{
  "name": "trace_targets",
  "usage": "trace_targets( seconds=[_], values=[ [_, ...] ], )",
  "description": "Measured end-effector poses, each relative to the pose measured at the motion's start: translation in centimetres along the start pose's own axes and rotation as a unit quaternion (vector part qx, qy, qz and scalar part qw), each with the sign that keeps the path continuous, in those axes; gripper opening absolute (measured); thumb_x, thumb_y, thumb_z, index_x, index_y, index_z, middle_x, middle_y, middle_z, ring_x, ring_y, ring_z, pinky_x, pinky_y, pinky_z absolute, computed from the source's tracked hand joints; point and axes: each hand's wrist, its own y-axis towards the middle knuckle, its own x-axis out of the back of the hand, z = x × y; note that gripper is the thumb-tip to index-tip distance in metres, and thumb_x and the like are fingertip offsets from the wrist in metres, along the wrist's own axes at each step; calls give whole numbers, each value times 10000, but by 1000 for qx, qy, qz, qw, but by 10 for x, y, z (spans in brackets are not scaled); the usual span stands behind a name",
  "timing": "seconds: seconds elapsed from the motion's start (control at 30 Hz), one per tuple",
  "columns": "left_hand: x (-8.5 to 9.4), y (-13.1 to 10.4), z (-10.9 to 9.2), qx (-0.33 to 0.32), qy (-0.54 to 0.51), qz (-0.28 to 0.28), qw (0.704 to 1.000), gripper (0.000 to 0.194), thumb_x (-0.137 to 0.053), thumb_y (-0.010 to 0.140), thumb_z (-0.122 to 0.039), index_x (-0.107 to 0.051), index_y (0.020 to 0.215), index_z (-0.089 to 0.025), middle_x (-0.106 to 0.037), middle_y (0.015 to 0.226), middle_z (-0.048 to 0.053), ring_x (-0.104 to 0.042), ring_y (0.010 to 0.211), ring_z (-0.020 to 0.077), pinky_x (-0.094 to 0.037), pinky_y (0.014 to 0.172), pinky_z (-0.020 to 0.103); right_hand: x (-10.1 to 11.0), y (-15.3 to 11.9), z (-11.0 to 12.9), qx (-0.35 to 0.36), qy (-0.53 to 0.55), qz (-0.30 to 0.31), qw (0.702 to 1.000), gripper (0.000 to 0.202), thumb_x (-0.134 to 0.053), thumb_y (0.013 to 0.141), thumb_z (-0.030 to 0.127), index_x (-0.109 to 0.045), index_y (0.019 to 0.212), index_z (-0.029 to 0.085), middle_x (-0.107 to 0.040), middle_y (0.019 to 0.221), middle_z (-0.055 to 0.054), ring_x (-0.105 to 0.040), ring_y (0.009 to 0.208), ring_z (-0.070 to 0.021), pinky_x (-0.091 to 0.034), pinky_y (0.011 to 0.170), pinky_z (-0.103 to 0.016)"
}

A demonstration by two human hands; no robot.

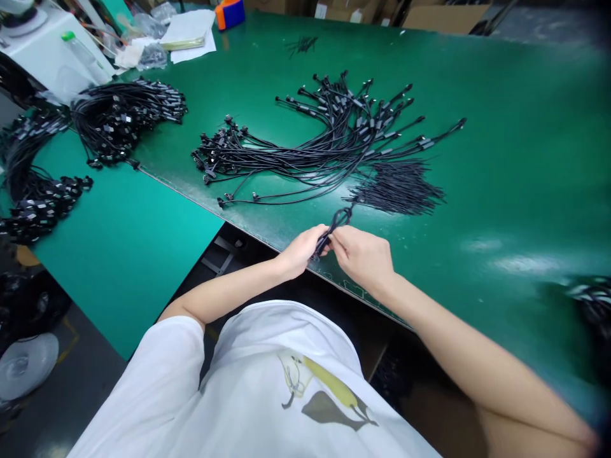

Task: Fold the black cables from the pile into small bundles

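Observation:
A coiled black cable (340,219) is held between my two hands at the front edge of the green table. My left hand (301,252) is closed round its lower part. The fingers of my right hand (363,254) are pinched against the coil from the other side; their tips are partly hidden. Just beyond my hands lies a pile of thin black ties (401,186). Behind it, a large bunch of loose black cables (305,156) with connectors at both ends spreads over the table.
More bundles of black cables lie at the left (124,117) and lower left (41,207). Papers (188,32) and an orange-blue object (230,14) stand at the back. A few thin ties (304,44) lie far back. Dark cables (594,302) sit at the right edge.

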Motion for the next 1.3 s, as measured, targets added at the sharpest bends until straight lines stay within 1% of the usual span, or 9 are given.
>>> trace_targets(
  seconds=[0.17,0.27,0.43,0.57,0.7,0.87,0.93,1.1,1.3],
  values=[
    [9,0,-16,-17,-32,73,997,147,-719,725,-212,-695,852,-142,-649,890,40,-571,890,148,-433,842,251,-5,-3,14,-146,182,-48,971,327,-421,991,286,-506,686,203,-589,684,-24,-540,640,-153,-360,612,-266],
    [19,-8,-20,-122,82,109,983,133,-697,729,-190,-733,856,-173,-608,941,38,-559,940,160,-428,896,274,-2,-7,7,-197,298,5,934,321,-434,978,313,-535,695,199,-590,682,-10,-548,653,-146,-376,636,-259],
    [30,-23,-7,-245,351,200,881,272,-529,828,-120,-779,772,-211,-528,873,35,-521,874,147,-413,899,301,15,-10,-7,-252,274,8,928,314,-449,946,332,-509,668,198,-571,681,-22,-519,666,-161,-351,644,-280],
    [28,-12,10,-146,309,189,921,229,-548,847,-179,-775,873,-192,-571,935,47,-551,917,164,-431,913,316,27,-10,12,-216,312,-23,925,336,-428,975,346,-500,681,199,-555,691,-22,-519,670,-153,-367,655,-272],
    [24,-3,-9,-92,151,153,972,215,-599,844,-278,-754,954,-176,-607,943,56,-566,913,177,-450,887,314,19,-17,30,-148,379,69,911,360,-421,980,375,-529,691,190,-593,726,-24,-531,684,-151,-374,657,-261],
    [26,-22,-36,-149,233,308,911,178,-641,871,-278,-789,817,-194,-591,966,64,-578,931,165,-439,914,302,3,-20,0,-246,432,81,864,365,-456,931,414,-506,650,186,-535,636,2,-496,637,-147,-351,628,-260],
    [28,-25,-27,-130,262,334,896,193,-639,878,-286,-786,799,-191,-595,950,64,-579,919,160,-436,917,303,3,-19,-10,-259,389,55,882,345,-450,930,386,-496,652,187,-525,636,2,-486,640,-145,-338,635,-263],
    [29,-7,11,4,151,213,965,423,-604,867,-547,-702,805,-141,-664,907,85,-580,821,153,-452,772,278,3,-26,0,-167,224,36,959,312,-414,957,279,-477,666,188,-537,673,-17,-469,623,-136,-305,612,-258],
    [34,2,-2,159,96,245,951,844,-323,802,-868,-673,839,-101,-696,856,142,-616,792,171,-484,771,308,9,-37,9,-10,88,7,996,275,-420,953,161,-543,707,174,-553,664,-20,-458,593,-134,-288,593,-275]
  ],
)
